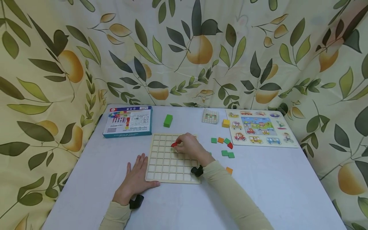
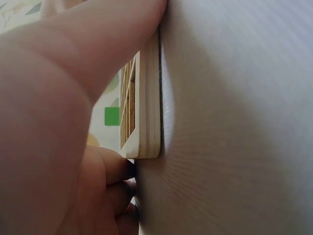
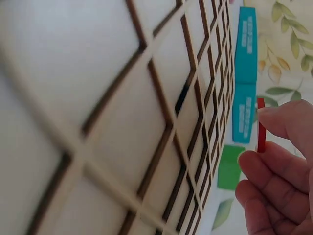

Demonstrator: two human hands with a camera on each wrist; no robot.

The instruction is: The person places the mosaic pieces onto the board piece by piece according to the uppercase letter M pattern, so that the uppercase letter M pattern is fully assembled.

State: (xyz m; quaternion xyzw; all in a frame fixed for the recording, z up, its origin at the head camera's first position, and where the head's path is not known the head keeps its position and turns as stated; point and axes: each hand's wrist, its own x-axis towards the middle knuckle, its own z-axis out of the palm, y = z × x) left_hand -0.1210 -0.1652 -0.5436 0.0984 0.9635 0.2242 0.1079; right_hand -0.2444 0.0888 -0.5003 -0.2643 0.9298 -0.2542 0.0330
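A square wooden grid board (image 1: pixel 169 169) lies on the table before me. My right hand (image 1: pixel 191 147) is over its far part and pinches a small thin red tile (image 1: pixel 173 144) between thumb and fingertips. Edge-on in the right wrist view, that red tile (image 3: pixel 261 132) stands above the grid's raised wooden lines. At the board's near left corner rests my left hand (image 1: pixel 135 179), its fingers extended along the left side and the thumb stretched along the front edge. The left wrist view shows the thumb (image 2: pixel 112 34) and fingers (image 2: pixel 110 164) on either side of that corner.
Right of the board lie loose green tiles (image 1: pixel 225 153), orange tiles (image 1: pixel 220 140) and a red tile (image 1: pixel 230 145). Farther back stand a blue-and-white box (image 1: pixel 127 123), a green block (image 1: pixel 168 120), a small gridded piece (image 1: pixel 210 116), a yellow block (image 1: pixel 226 123) and a picture puzzle (image 1: pixel 283 143).
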